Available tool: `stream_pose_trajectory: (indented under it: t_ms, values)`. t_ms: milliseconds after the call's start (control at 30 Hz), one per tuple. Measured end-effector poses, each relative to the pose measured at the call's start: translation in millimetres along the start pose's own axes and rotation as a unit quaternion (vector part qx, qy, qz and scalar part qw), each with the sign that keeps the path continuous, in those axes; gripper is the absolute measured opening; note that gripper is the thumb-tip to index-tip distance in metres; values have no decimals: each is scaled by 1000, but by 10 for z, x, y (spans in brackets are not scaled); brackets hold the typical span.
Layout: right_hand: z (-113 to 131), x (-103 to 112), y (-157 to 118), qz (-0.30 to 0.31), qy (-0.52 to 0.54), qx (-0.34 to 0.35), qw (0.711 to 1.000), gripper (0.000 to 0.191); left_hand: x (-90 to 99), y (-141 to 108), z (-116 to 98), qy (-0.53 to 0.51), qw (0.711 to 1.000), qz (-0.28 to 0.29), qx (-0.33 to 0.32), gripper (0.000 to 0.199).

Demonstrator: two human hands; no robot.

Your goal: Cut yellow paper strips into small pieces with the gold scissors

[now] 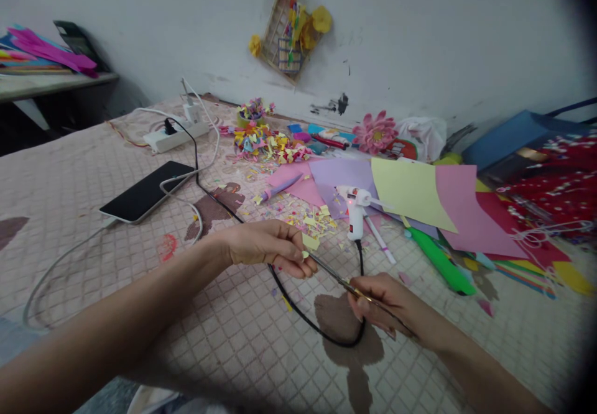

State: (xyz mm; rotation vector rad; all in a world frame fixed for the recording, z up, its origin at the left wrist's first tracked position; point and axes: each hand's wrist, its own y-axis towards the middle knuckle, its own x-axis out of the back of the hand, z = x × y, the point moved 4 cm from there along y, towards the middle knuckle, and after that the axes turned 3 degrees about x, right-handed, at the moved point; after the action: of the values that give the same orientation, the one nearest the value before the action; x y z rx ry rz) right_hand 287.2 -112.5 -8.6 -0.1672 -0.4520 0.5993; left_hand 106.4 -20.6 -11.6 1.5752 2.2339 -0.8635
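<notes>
My left hand (pixel 275 249) is closed, pinching a small pale yellow paper piece (pixel 305 255) between thumb and fingers. Slim metal tweezers (pixel 332 271) lie in the closed fingers of my right hand (pixel 385 302), their tips reaching the paper at my left fingertips. Whether the tips grip it I cannot tell. Just beyond my hands a white glue gun (pixel 356 218) with a small red light stands on the cloth. Its black cord (pixel 303 316) loops below my hands. Pale yellow paper scraps (pixel 317 220) are scattered behind my left hand.
Colored paper sheets (pixel 410 187) and a green cutter-like tool (pixel 438 262) lie to the right. A purple pen-like tool (pixel 282 187) rests near a heap of paper bits (pixel 270 143). At left are a tablet (pixel 147 191) with a white cable and a power strip (pixel 180 134).
</notes>
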Motion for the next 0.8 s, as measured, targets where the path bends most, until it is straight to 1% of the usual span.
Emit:
stream_pose_trajectory:
  t_ms: [167,267,333,433,467,533,600,667,800]
  values:
    - [9,-9,16,-26,21,-1,999,49,-22,-20,-30,-7,1000,-14,-3,8]
    - [32,0,53,-62,44,5,997,50,-40,-22,-49,-21,999,-33,-17,12]
    - [67,25,98,-109,60,6,992,49,-32,-8,-60,-36,996,-64,-43,15]
    - [153,73,199,-195,78,8,978,42,5,25,-64,-54,987,-122,-92,19]
    - [187,82,244,-215,82,14,973,40,21,35,-57,-57,983,-142,-102,19]
    - [253,91,343,-246,91,33,964,37,41,53,-41,-68,978,-161,-116,20]
    - [304,92,436,-273,95,57,956,34,51,64,-25,-76,974,-170,-127,20]
    - [337,78,507,-291,96,78,949,31,43,75,-7,-78,974,-166,-132,21]
    - [350,25,554,-297,93,86,947,28,-4,95,18,-72,976,-149,-139,21]
